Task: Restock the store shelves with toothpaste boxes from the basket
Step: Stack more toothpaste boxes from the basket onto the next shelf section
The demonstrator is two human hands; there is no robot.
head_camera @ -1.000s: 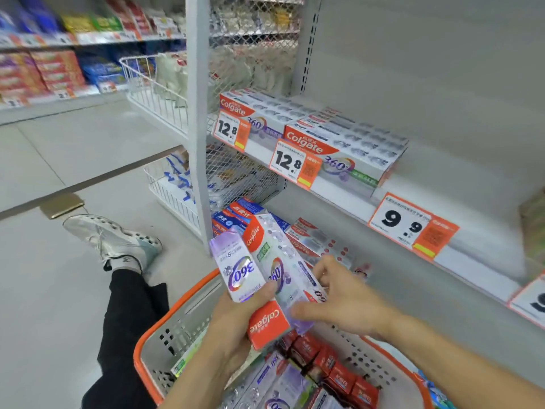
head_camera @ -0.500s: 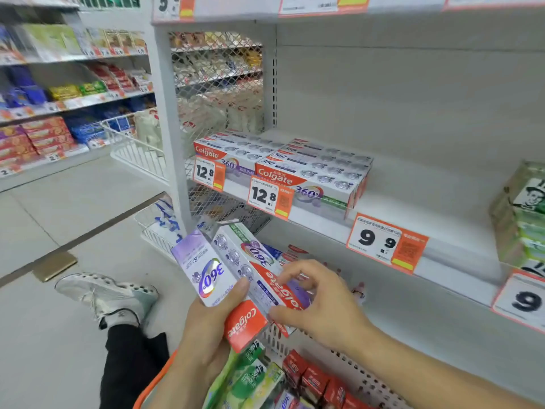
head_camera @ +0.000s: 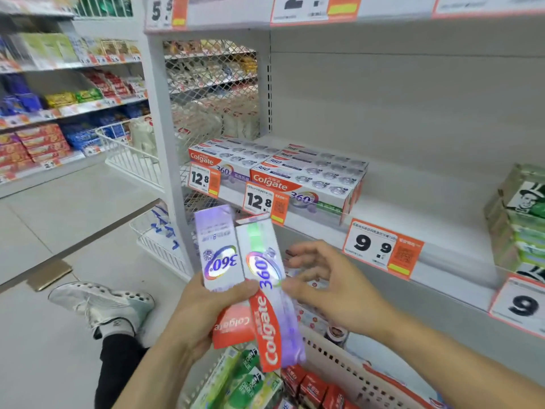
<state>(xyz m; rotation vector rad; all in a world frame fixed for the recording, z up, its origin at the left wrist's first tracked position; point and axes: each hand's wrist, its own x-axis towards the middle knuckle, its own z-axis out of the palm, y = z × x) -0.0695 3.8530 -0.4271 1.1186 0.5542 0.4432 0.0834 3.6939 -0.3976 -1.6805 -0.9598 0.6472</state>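
A person sits on the shop floor, one leg and a pale sneaker (head_camera: 101, 305) stretched out at left. The left hand (head_camera: 196, 315) grips two Colgate 360 toothpaste boxes (head_camera: 244, 278) upright, side by side, thumb across their fronts. The right hand (head_camera: 327, 286) hovers just beside them with fingers spread, holding nothing — probably about to take the nearer box. Above and behind, matching boxes already stacked (head_camera: 298, 172) sit on the middle shelf (head_camera: 418, 208) over the 12.8 price tags (head_camera: 259, 200); the new ones likely belong square on top. Below, the basket (head_camera: 339, 358) holds more boxes. Green cartons (head_camera: 522, 219) at far right stand well apart, not obstructing.
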